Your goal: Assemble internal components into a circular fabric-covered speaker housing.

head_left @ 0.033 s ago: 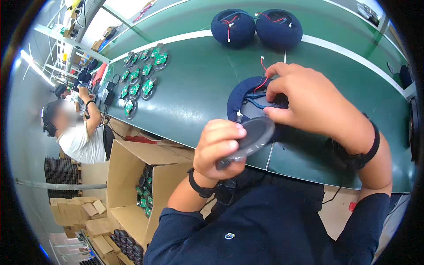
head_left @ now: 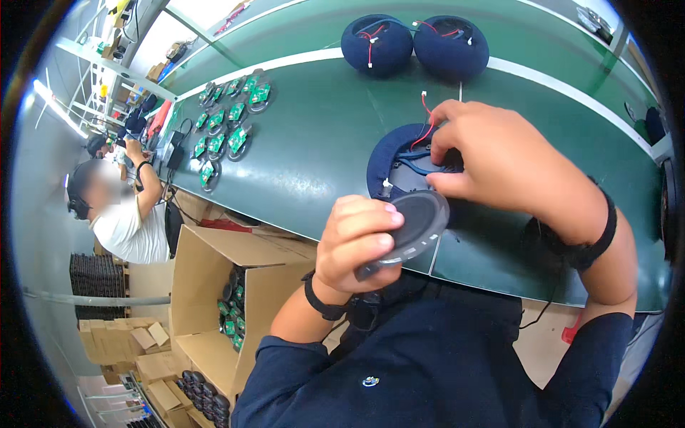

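In my left hand (head_left: 360, 246) is a round dark disc (head_left: 421, 221) with a translucent, flat rim, tilted above the bench's near edge. My fingers lie over one side of it, and its underside is hidden. Just beyond sits a dark blue, fabric-covered round shell (head_left: 382, 160) with a hollow middle. Blue cords (head_left: 414, 164) and a red wire (head_left: 428, 121) with a small white connector come out of it. Over the hollow, my right hand (head_left: 492, 153) has its thumb and fingers curled toward each other; what lies between their tips is hidden.
Two more blue round shells (head_left: 449, 53) with red wires stand at the back. Several clear-rimmed discs with green boards (head_left: 237, 139) lie on the bench's left. An open carton (head_left: 193, 285) below holds more. At far left, a person in white (head_left: 135, 228) works.
The disc in my left hand has tipped so that more of its flat face and rim shows. My right hand stays almost in place over the shell.
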A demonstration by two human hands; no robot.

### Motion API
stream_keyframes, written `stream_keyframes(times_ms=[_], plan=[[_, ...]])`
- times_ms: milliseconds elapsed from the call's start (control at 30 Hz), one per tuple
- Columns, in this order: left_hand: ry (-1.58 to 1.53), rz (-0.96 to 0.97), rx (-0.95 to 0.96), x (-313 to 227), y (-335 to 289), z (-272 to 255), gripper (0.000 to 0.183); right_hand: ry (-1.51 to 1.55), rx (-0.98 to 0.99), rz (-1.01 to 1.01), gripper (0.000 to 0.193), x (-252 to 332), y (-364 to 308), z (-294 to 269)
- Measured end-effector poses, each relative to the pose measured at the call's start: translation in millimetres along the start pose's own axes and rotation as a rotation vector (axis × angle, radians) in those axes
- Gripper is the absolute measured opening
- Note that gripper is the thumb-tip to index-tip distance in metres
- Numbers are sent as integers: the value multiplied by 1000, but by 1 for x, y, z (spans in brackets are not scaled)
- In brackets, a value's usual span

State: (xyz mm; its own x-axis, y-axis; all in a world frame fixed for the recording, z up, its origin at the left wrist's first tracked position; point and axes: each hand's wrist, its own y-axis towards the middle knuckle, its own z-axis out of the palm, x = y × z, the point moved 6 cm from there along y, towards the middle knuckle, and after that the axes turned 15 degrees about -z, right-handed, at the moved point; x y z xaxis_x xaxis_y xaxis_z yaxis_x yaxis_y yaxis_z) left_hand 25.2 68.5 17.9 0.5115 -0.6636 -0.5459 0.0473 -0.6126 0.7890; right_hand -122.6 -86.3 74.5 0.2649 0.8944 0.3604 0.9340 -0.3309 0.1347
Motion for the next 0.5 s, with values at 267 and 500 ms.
stream_keyframes(times_ms=[267, 500], plan=[[102, 114, 61, -20, 5, 9, 25, -226, 135, -122, 12, 19, 22, -3], [156, 16, -19, -15, -8, -6, 24, -254, -280, -286, 11, 33, 4, -17]])
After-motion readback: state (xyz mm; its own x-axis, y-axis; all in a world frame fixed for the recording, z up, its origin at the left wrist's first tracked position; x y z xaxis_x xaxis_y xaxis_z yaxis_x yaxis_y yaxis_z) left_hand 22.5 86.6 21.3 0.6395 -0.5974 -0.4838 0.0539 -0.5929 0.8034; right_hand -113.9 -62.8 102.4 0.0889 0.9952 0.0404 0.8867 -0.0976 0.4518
